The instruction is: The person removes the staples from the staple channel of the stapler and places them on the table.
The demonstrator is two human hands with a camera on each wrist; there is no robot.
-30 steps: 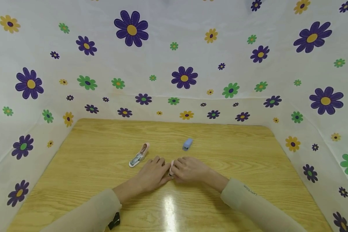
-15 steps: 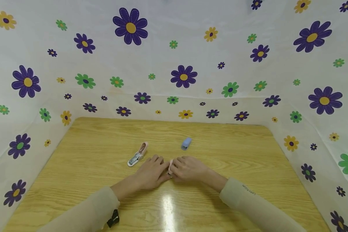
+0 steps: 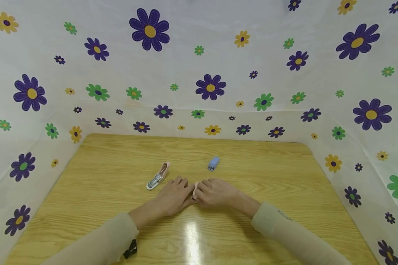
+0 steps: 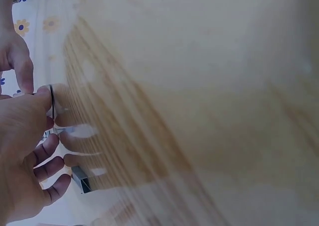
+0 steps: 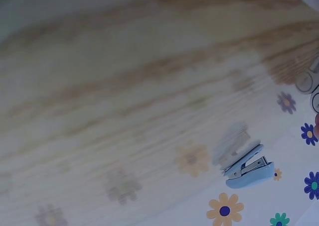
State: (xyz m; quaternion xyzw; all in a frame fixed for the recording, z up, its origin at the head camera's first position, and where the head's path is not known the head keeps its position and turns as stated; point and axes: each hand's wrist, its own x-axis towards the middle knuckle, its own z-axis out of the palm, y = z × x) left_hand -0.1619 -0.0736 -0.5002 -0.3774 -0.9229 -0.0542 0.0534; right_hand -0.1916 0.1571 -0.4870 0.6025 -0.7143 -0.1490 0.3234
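pink piece [image 3: 195, 190], small and mostly hidden, sits just below the centre of the head view, between the two hands and touching both. the right hand [image 3: 215, 193] has its fingers curled and clamped on it from the right. the left hand [image 3: 175, 197] comes in from the left, its thumb and forefinger pinching the piece's near side; in the left wrist view the other three fingers are loosely bent and a little apart, at the left of the frame.

up and left of the left hand, near its knuckles, a pink and white clip-like thing [image 3: 158, 176] with a bare metal strip lies slantwise on the wooden table [image 3: 268, 169]. a blue stapler [image 3: 213, 163] lies above the right hand, well apart from the clip-like thing; the right wrist view shows it at lower right, its two arms spread.

pale sleeves [image 3: 292, 232] reach in from the bottom corners, with a black object [image 3: 130, 249] beside the left one. a white flowered sheet [image 3: 172, 66] fills the upper frame and both sides.
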